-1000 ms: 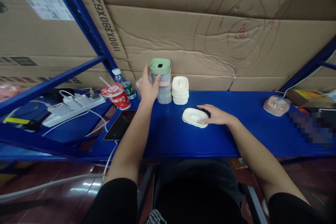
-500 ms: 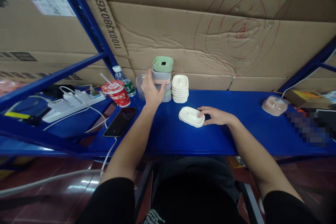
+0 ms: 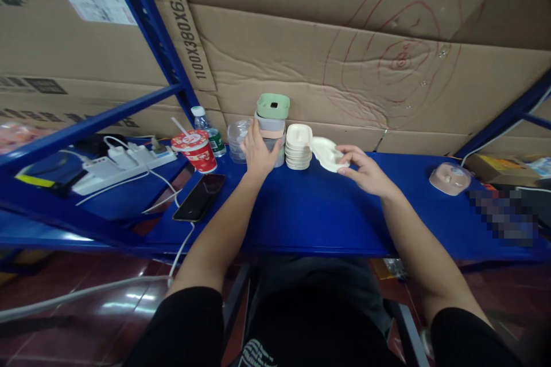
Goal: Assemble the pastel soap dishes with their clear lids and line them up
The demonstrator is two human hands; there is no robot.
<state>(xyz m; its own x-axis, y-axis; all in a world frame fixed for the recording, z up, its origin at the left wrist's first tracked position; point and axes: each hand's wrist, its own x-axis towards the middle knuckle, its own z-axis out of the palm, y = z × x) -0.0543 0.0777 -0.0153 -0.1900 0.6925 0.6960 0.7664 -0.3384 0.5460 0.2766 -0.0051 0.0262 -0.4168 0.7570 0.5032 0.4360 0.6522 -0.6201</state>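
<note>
"What are your fingers doing?"

"My right hand (image 3: 361, 172) grips a cream piece (image 3: 326, 155) by its right end. The piece is tilted, just right of the cream stack (image 3: 298, 152); whether its left end touches that stack, I can't tell. My left hand (image 3: 260, 152) is left of the stack, fingers open and thumb apart, in front of the coloured tower (image 3: 270, 122). I can't tell if it touches."

"And the surface?"

"A glossy blue tabletop (image 3: 318, 218), with the stack toward its back edge. The tower stands just left of the stack, a green container (image 3: 274, 106) on top. Farther left of the stack come clear tubs (image 3: 236, 140), a bottle (image 3: 214, 136) and a red cup (image 3: 198, 153) with a straw. A dark phone (image 3: 199, 198) lies left of the stack and nearer me. Well right of the stack sits a pinkish container (image 3: 450, 178)."

"What's the room like?"

"Brown cardboard (image 3: 267, 51) rises behind the stack, with red rings drawn on it, above and right of the stack. A blue metal post (image 3: 150, 28) slants up left of the stack, and well left there's a white power strip (image 3: 124, 171) crowded with plugs. Below, nearer me than the stack, the reddish tiled floor (image 3: 116, 309) shines."
</note>
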